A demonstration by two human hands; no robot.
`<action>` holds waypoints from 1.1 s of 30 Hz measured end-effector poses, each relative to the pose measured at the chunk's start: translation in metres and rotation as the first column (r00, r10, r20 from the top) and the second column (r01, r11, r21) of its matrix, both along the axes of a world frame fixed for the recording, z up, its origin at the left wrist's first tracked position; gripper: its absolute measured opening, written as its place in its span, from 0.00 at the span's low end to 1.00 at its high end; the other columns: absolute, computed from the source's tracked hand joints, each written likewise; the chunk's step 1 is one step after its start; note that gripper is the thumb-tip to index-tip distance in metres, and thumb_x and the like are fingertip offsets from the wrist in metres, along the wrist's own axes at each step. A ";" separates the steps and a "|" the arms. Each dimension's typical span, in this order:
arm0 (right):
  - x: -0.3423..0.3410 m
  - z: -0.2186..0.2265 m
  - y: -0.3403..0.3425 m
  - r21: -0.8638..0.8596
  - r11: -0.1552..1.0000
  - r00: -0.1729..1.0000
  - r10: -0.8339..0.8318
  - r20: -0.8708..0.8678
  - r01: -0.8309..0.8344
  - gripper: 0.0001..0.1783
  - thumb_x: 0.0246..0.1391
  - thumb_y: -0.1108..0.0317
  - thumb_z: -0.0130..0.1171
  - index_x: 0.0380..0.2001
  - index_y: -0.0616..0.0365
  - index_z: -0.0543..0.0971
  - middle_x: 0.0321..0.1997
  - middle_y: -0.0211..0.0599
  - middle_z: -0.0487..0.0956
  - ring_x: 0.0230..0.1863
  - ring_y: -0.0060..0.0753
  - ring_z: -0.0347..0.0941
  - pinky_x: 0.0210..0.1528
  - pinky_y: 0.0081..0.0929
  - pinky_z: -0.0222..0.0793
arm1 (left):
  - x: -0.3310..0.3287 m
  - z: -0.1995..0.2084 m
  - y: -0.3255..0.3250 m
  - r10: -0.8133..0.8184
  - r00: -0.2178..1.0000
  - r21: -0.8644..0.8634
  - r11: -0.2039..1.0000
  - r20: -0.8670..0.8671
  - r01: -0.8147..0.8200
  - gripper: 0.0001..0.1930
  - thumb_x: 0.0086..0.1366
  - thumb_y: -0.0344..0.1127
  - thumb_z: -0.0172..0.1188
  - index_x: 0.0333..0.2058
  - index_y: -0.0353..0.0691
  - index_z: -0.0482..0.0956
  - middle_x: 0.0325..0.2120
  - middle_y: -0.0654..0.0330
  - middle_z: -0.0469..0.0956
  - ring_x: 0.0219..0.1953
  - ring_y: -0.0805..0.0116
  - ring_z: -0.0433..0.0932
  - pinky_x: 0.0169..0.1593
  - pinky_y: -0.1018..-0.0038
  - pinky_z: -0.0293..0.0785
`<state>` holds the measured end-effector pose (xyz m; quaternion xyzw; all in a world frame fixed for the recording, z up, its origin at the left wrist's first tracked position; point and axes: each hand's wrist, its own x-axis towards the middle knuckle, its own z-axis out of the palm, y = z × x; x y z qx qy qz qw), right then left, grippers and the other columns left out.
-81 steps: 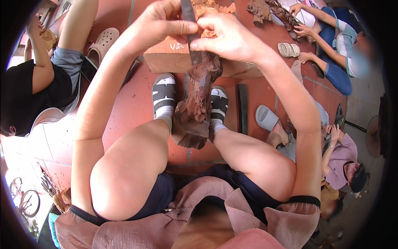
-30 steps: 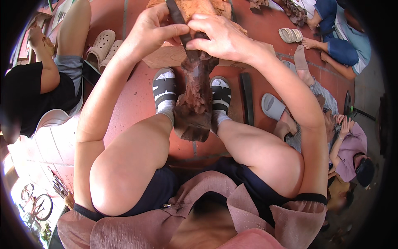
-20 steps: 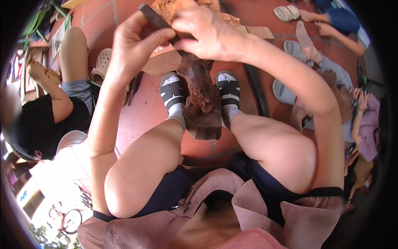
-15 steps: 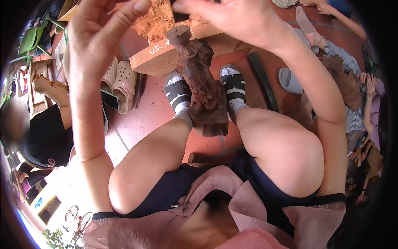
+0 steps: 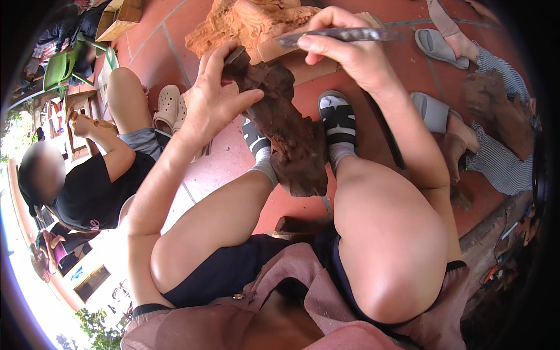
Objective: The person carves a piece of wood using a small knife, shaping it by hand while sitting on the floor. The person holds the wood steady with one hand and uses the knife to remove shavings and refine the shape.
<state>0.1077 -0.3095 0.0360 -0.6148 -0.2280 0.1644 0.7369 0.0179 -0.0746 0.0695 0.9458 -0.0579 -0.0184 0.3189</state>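
A dark brown, knobbly wood carving [image 5: 291, 134] stands between my feet, its top leaning left. My left hand [image 5: 213, 96] curls round its upper end, the thumb across the front and the fingers at the far left side. Above and right of the carving, my right hand [image 5: 350, 52] pinches a thin, dark, grey-speckled bar [image 5: 373, 35] between thumb and fingers. The bar is held level, clear of the wood; its exact kind cannot be made out. Behind the carving lies a rough orange-brown wood piece [image 5: 242, 26] on a pale wooden block [image 5: 303, 73].
My sandalled feet [image 5: 338, 119] flank the carving on red floor tiles. A dark piece of wood [image 5: 297, 226] lies nearer me. Pale clogs [image 5: 168, 108] are at left, beside a seated person in black [image 5: 93, 186]. Another person's grey sandals [image 5: 431, 111] and a brown wood piece [image 5: 496, 108] are at right.
Both hands have come down from the top edge. My left hand has taken hold of the carving's top, which now leans further left. My right hand has moved right with the dark bar.
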 end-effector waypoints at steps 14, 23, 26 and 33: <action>-0.036 -0.037 0.038 0.204 0.979 0.964 0.053 -0.260 0.001 0.06 0.52 0.69 0.60 0.30 0.60 0.76 0.28 0.29 0.78 0.28 0.17 0.75 0.31 0.17 0.70 | -0.051 -0.031 -0.009 0.116 0.847 -0.375 0.859 -0.520 -0.348 0.53 0.47 0.40 0.73 0.63 0.29 0.46 0.52 0.48 0.69 0.49 0.65 0.72 0.49 0.70 0.71; -0.038 -0.030 0.026 0.117 0.992 0.971 0.080 -0.227 -0.054 0.06 0.52 0.70 0.59 0.29 0.63 0.78 0.27 0.33 0.80 0.32 0.19 0.76 0.36 0.20 0.71 | -0.053 -0.043 -0.005 0.072 0.897 -0.446 0.849 -0.436 -0.284 0.49 0.46 0.42 0.72 0.61 0.28 0.52 0.50 0.48 0.68 0.47 0.65 0.72 0.48 0.70 0.71; -0.036 -0.032 0.029 0.062 0.996 0.977 0.070 -0.201 -0.059 0.07 0.51 0.69 0.60 0.30 0.62 0.78 0.28 0.34 0.80 0.32 0.19 0.75 0.35 0.18 0.70 | -0.052 -0.048 -0.001 0.051 0.912 -0.424 0.874 -0.407 -0.238 0.49 0.46 0.41 0.73 0.61 0.28 0.52 0.50 0.49 0.68 0.47 0.64 0.72 0.49 0.69 0.71; -0.036 -0.031 0.035 0.128 0.991 0.963 0.072 -0.261 -0.040 0.06 0.51 0.71 0.61 0.29 0.63 0.78 0.28 0.32 0.79 0.31 0.19 0.75 0.35 0.18 0.70 | -0.053 -0.043 -0.003 0.066 0.895 -0.438 0.854 -0.441 -0.279 0.48 0.47 0.41 0.72 0.61 0.29 0.53 0.49 0.50 0.68 0.47 0.65 0.72 0.48 0.71 0.71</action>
